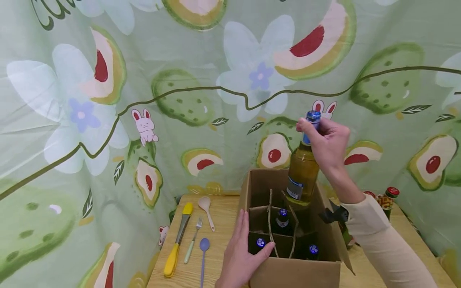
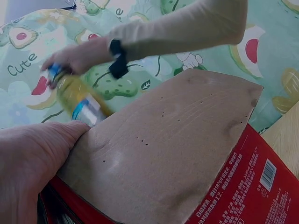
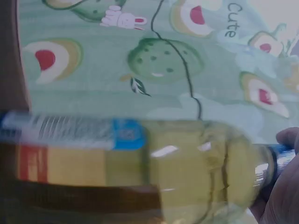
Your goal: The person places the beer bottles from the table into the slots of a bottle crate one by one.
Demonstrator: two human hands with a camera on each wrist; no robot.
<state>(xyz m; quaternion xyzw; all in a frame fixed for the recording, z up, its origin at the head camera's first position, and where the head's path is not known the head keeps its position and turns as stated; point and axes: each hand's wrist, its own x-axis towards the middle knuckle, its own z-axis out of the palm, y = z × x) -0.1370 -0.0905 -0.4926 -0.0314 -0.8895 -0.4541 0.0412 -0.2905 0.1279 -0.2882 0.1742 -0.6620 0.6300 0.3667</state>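
Observation:
In the head view my right hand (image 1: 329, 142) grips a beer bottle (image 1: 303, 170) by its blue-wrapped neck. The bottle is clear glass with yellowish liquid and a blue label; it stands nearly upright over the far part of a cardboard box (image 1: 295, 272), its base at the height of the opening. Cardboard dividers (image 1: 270, 220) split the box into cells, and blue-capped bottles (image 1: 283, 216) stand in several of them. My left hand (image 1: 245, 252) rests on the left rim of the box, fingers extended along the side and thumb over the near edge.
Left of the box on the wooden table (image 1: 223, 216) lie yellow-handled tongs (image 1: 179, 240), a fork (image 1: 194, 240), a blue spoon (image 1: 203, 248) and a pale spoon (image 1: 207, 210). Behind my right forearm stands a red-capped jar (image 1: 390, 196). A patterned cloth (image 1: 201, 140) hangs behind.

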